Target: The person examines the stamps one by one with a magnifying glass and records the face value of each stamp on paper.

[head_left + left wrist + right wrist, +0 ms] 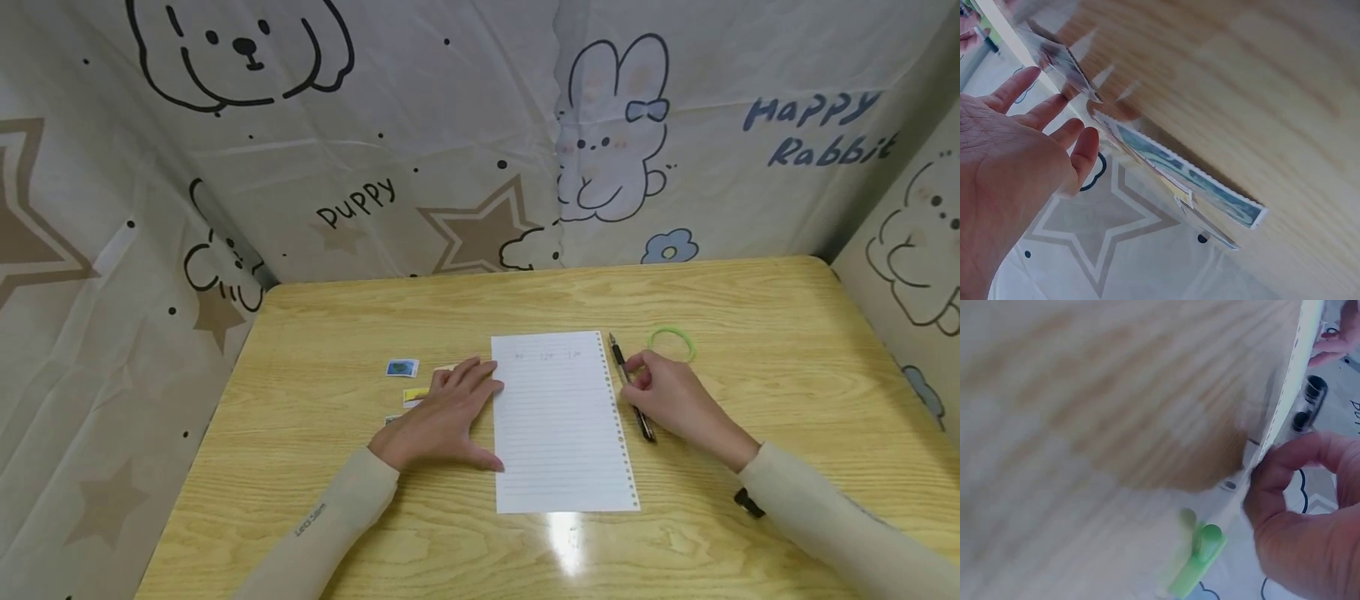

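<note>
A sheet of lined paper (pixel 558 433), with holes down its right edge and faint pencil-like marks near the top, lies flat on the wooden table (pixel 757 325). My left hand (pixel 442 421) rests with spread fingers at the sheet's left edge, thumb lower down on the same edge. Along the right edge lies a black pen (pixel 644 423), slanted, its metal tip pointing away from me. Thumb and fingers of my right hand (pixel 671 398) pinch it around the middle. Small stamps sit left of the paper, a blue one (pixel 402 367) and a yellow one (pixel 414 397) among them, some partly hidden by my left hand.
A thin light-green ring (pixel 673 330) lies just beyond my right hand. A small black object (pixel 748 502) shows beside the right sleeve. Cloth with cartoon drawings (pixel 465 108) hangs behind the table and at both sides.
</note>
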The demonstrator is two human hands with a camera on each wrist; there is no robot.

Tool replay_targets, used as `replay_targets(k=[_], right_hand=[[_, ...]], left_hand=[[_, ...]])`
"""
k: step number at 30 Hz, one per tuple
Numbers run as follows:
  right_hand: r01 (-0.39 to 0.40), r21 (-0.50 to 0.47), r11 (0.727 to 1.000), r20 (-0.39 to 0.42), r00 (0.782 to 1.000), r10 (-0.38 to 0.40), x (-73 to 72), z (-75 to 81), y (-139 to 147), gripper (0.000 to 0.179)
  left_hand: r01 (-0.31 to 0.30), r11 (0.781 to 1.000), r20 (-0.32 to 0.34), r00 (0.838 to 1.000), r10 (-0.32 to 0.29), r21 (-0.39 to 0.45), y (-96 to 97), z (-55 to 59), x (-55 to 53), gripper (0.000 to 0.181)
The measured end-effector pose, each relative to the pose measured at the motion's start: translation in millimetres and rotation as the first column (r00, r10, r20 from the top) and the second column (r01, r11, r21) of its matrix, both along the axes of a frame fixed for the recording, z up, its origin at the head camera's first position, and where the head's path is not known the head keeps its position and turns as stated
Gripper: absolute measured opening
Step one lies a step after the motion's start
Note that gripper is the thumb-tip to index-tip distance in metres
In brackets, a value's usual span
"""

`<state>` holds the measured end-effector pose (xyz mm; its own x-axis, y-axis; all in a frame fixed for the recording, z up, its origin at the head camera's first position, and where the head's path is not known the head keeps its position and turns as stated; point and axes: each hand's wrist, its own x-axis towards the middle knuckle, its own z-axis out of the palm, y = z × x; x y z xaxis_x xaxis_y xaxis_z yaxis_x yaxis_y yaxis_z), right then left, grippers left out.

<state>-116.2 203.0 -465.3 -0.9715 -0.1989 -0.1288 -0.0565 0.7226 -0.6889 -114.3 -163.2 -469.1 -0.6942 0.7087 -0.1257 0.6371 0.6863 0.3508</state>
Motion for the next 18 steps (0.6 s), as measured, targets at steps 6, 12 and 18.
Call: replay_targets(k=[6, 12, 18], right_hand=[[0.015, -0.177, 0.984, -0.059, 0.998, -0.026, 5.3, 2.6, 6, 0.050], [0.028, -0.402, 0.915, -0.134, 0.987, -0.088, 10.5, 8.2, 9, 0.043], [0.013, -0.626, 0.780, -0.079, 0.994, -0.080, 10.1, 10.6, 9, 0.032]], left_hand=[[-0.010, 1.000, 0.014, 1.000, 0.010, 0.008, -0.4, -1.1, -0.9, 0.110], [-0.022, 1.000, 0.034, 0.999, 0.022, 0.013, -1.7, -2.9, -1.1, 0.110], [-0.022, 1.000, 0.037, 0.999, 0.021, 0.022, -0.6, -1.4, 0.8, 0.109]])
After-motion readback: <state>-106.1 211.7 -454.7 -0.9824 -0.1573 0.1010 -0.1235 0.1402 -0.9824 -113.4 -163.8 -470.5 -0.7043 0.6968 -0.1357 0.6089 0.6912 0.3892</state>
